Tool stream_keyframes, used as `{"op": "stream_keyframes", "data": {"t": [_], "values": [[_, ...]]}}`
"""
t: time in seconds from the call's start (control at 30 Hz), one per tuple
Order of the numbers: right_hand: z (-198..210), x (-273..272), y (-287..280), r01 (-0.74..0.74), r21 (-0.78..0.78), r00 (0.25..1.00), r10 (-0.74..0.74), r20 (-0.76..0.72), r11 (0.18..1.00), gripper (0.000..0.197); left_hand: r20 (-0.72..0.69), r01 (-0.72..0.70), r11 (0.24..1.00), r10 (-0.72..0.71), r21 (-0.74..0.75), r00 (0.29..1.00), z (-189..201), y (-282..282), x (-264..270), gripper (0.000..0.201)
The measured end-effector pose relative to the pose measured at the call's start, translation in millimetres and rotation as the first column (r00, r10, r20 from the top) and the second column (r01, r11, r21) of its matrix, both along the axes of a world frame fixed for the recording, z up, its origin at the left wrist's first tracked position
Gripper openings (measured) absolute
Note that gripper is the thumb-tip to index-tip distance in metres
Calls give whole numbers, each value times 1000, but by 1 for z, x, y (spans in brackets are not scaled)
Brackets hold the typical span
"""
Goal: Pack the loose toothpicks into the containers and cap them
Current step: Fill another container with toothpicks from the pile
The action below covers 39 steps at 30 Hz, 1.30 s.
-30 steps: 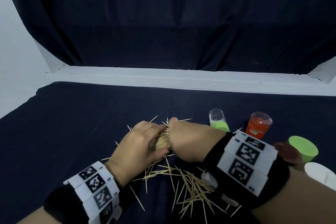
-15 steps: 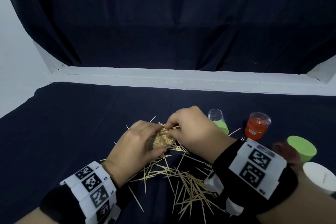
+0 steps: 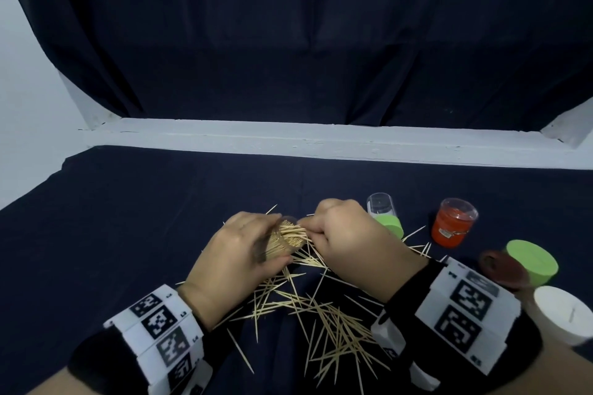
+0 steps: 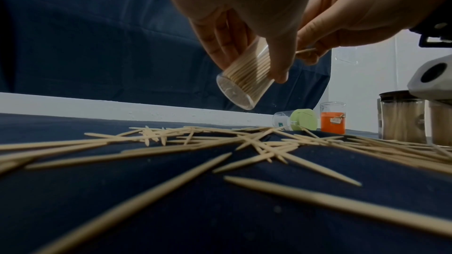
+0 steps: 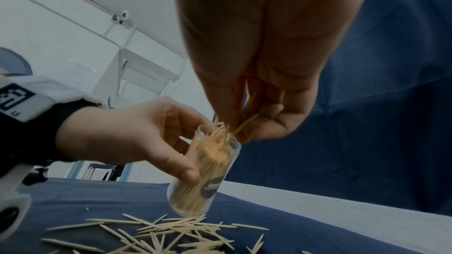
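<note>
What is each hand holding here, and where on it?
Left hand grips the clear container around its side wall. Right hand pinches a few toothpicks by their upper ends at its mouth.

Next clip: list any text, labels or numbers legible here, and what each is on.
"L4" and "L3", faint: on the left wristband, beside its square coded markers.
Right wristband: small edge characters, too blurred to read.
Orange container: small tag, unreadable.
Clear container held by the left hand: dark sticker, blurred.
Green-lidded container: small green mark, unreadable.
</note>
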State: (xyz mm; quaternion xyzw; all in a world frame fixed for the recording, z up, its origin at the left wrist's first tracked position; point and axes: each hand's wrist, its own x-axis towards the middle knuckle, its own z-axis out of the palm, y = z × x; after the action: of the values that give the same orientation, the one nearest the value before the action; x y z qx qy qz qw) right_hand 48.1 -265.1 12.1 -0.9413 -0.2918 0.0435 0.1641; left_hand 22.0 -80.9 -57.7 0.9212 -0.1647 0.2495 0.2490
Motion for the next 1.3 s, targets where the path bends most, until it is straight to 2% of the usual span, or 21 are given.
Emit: {"op": "stream_keyframes", "data": {"t": [0.13, 0.27, 0.33, 0.43, 0.5, 0.53, 0.63, 0.67, 0.73, 0.8, 0.9, 0.97, 1.07, 1.2, 1.3], "values": [[-1, -5, 5, -21, -111, 999, 25, 37, 994, 26, 0, 50, 998, -50, 32, 999, -2, 1, 1, 57], [3, -10, 15, -44, -141, 995, 56, 81, 989, 14, -24, 96, 994, -95, 53, 995, -1, -2, 1, 57], [2, -6, 16, -27, -68, 998, 31, 57, 997, 19, -27, 102, 993, -101, 54, 995, -1, -1, 1, 57], [0, -4, 11, 16, 116, 998, -8, -64, 993, 22, -25, 92, 995, -91, 30, 996, 0, 3, 1, 58], [0, -4, 7, -10, 230, 998, 23, -52, 973, 21, -28, 84, 996, -84, 9, 996, 0, 3, 0, 58], [-1, -3, 5, -31, 217, 998, 42, -47, 976, 22, -31, 92, 996, -92, 9, 995, 0, 2, 0, 58], [-4, -2, 8, -89, -30, 996, 89, -17, 996, 27, -40, 155, 987, -153, 50, 987, 0, -2, 0, 53], [-5, -2, 10, -89, -39, 996, 89, -13, 995, 27, -34, 166, 984, -164, 58, 986, 0, -4, 1, 52], [-8, -2, 8, -36, 105, 997, 42, -57, 994, 24, -17, 159, 986, -158, 44, 987, 1, -4, 0, 52], [-9, -3, 1, 16, 330, 996, 15, -92, 944, 21, -4, 126, 992, -126, 12, 992, 3, -3, -1, 55], [-7, -3, -6, 4, 474, 996, 37, -79, 880, 24, 1, 87, 996, -87, -24, 996, 4, -1, -3, 57], [-9, -2, -9, 4, 503, 998, 30, -60, 864, 25, -2, 73, 997, -73, -39, 997, 4, -1, -3, 58], [-14, 0, -9, -22, 505, 999, 1, 42, 863, 14, -1, 70, 994, -70, -78, 998, 4, -2, -3, 59], [-17, -2, -2, -147, 496, 985, 84, 148, 856, 11, 11, 127, 990, -127, -63, 992, 3, -4, -4, 53], [-13, -1, -2, -165, 487, 984, 109, 143, 858, 11, 23, 139, 987, -138, -75, 990, 4, -4, -5, 50]]}}
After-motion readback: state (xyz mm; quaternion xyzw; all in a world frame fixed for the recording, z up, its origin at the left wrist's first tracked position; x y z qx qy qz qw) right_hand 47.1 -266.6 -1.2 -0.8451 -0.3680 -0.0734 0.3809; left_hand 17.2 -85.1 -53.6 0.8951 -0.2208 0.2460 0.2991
